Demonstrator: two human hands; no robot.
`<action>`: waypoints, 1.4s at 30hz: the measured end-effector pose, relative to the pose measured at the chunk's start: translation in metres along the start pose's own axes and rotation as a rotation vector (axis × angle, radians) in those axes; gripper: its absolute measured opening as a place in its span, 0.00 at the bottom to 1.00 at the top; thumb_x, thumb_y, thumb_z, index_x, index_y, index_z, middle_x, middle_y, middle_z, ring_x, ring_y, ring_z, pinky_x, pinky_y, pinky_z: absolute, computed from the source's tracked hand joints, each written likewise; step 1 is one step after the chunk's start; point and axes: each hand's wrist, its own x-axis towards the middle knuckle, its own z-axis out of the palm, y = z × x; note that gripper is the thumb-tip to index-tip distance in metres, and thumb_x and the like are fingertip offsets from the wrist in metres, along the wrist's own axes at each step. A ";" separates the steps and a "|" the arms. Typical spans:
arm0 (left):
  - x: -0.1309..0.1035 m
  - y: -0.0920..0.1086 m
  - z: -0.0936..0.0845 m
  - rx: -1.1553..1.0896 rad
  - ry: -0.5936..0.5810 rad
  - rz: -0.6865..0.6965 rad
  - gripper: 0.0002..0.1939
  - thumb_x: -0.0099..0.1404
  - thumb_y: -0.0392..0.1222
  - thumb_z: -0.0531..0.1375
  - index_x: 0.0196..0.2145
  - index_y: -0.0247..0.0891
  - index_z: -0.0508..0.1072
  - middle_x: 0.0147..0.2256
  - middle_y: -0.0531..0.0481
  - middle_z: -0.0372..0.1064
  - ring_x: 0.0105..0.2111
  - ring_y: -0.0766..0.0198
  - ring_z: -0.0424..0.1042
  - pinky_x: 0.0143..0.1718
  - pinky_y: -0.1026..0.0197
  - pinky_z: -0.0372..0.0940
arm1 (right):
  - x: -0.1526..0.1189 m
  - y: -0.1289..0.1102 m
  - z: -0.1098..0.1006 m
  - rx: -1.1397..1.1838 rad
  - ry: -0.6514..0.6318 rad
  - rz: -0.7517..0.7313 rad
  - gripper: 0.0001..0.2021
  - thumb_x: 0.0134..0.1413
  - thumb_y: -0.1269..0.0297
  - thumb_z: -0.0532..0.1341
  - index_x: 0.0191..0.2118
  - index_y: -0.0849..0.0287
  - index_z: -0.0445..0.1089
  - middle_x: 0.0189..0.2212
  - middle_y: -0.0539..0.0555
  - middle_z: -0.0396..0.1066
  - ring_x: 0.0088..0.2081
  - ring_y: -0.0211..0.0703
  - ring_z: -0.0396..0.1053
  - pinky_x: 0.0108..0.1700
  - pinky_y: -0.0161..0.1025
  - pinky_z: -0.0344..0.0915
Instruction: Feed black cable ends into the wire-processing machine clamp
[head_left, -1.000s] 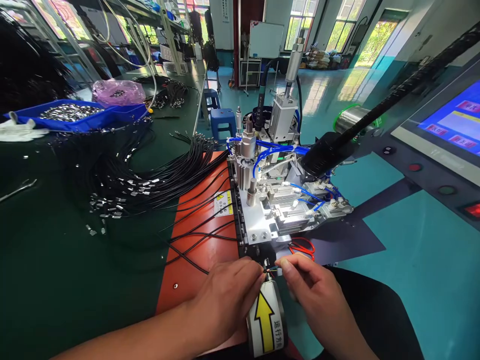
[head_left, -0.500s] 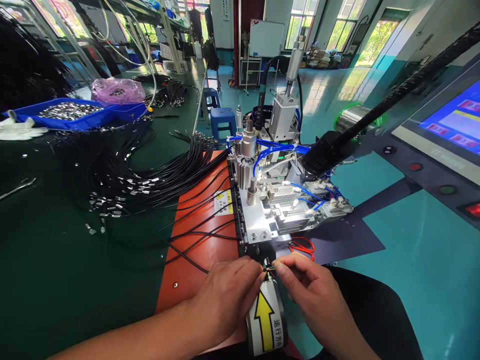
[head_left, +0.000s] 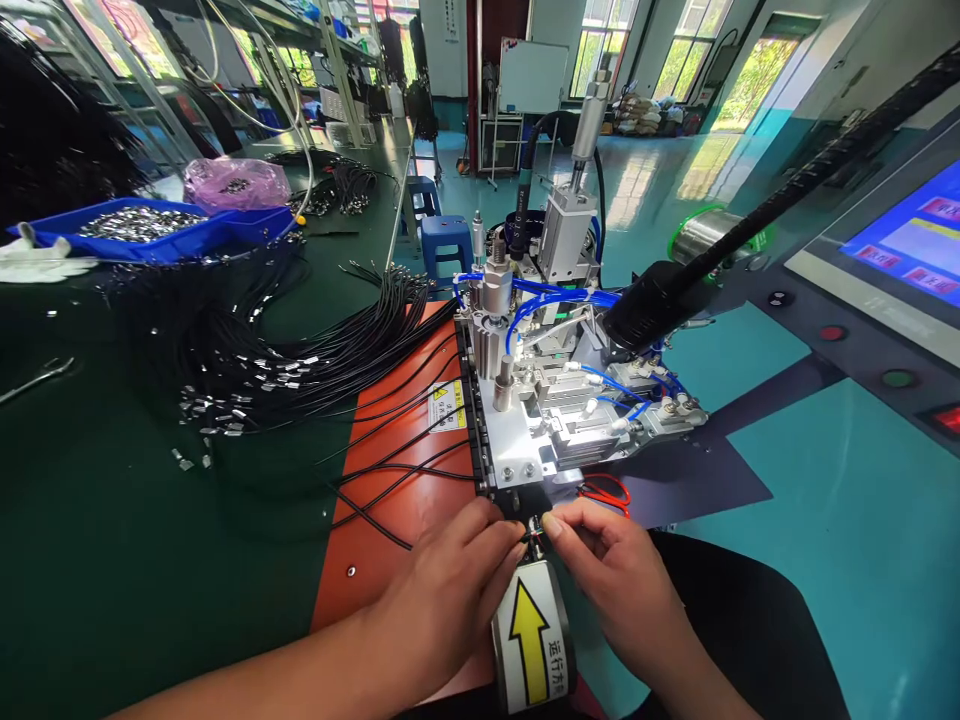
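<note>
Both hands meet at the near end of the metal machine (head_left: 592,400), just above a cylinder with a yellow arrow label (head_left: 531,640). My left hand (head_left: 465,575) is pinched on the end of a black cable, over the edge of the orange-red plate (head_left: 382,510). Facing it from the right, my right hand (head_left: 607,560) has thumb and forefinger pressed together on thin coloured wires at the cable's tip. The wires lie over a small metal fixture (head_left: 534,530), partly hidden by the fingertips.
Black cables (head_left: 337,365) spread over the green table and plate. Behind them stands a blue tray (head_left: 247,230) of metal parts. Red-handled scissors (head_left: 607,492) lie beyond my right hand. A thick black hose (head_left: 652,305) and a control panel (head_left: 862,340) are at right.
My right hand has shifted slightly left and up, its fingertips closer to the fixture. My left hand has moved only a little.
</note>
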 end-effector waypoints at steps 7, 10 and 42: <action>-0.001 0.001 -0.009 -0.085 -0.010 -0.010 0.10 0.73 0.33 0.52 0.47 0.39 0.72 0.38 0.46 0.65 0.36 0.61 0.68 0.36 0.61 0.67 | 0.006 0.009 0.003 -0.014 0.049 -0.015 0.14 0.63 0.53 0.61 0.34 0.57 0.75 0.32 0.53 0.77 0.35 0.46 0.74 0.38 0.39 0.68; 0.000 -0.001 -0.008 -0.097 -0.009 -0.010 0.12 0.72 0.31 0.52 0.47 0.39 0.72 0.39 0.45 0.65 0.37 0.61 0.68 0.37 0.60 0.67 | 0.007 0.012 0.004 -0.019 0.060 -0.010 0.14 0.62 0.53 0.61 0.33 0.58 0.75 0.32 0.53 0.76 0.35 0.47 0.74 0.38 0.40 0.68; 0.002 0.001 -0.010 -0.086 -0.033 -0.026 0.13 0.70 0.29 0.51 0.45 0.38 0.73 0.39 0.44 0.65 0.37 0.58 0.68 0.36 0.59 0.67 | 0.006 0.013 0.006 0.010 0.056 0.001 0.14 0.63 0.52 0.61 0.34 0.57 0.76 0.31 0.52 0.76 0.36 0.46 0.73 0.38 0.38 0.67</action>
